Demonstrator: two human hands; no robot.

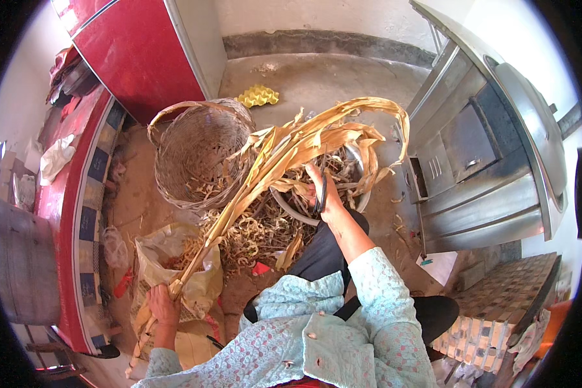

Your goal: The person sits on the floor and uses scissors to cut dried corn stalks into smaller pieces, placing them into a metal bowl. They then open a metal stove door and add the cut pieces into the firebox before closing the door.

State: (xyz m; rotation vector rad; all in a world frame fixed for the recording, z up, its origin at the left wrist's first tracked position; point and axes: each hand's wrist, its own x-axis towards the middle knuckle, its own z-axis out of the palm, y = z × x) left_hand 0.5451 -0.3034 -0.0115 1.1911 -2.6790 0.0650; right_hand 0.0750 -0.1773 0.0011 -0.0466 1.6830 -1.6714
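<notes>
Holding a long bundle of dried corn stalks and husks (284, 155) across the floor (317, 77): left hand (163, 304) is closed around the butt end, low over a pale sack (174, 258); right hand (322, 194) is wrapped on a dark-handled cutting tool (321, 194), blade hidden among the leaves.

Risks, as judged:
- Leaves curl around the right hand; the blade could slip toward the fingers or the knee just below.
- Bundle is gripped only at its end; the far tip arches over the metal basin (317, 210) and may sag or shed.
- Scraps (252, 236) between the woven basket (197, 155) and the basin could foul the cut.

Count: one bundle, one basket, one basin, one sack, one tool, one yellow crumpled item (258, 97) near the far wall, one steel stove (491, 142) at right.
</notes>
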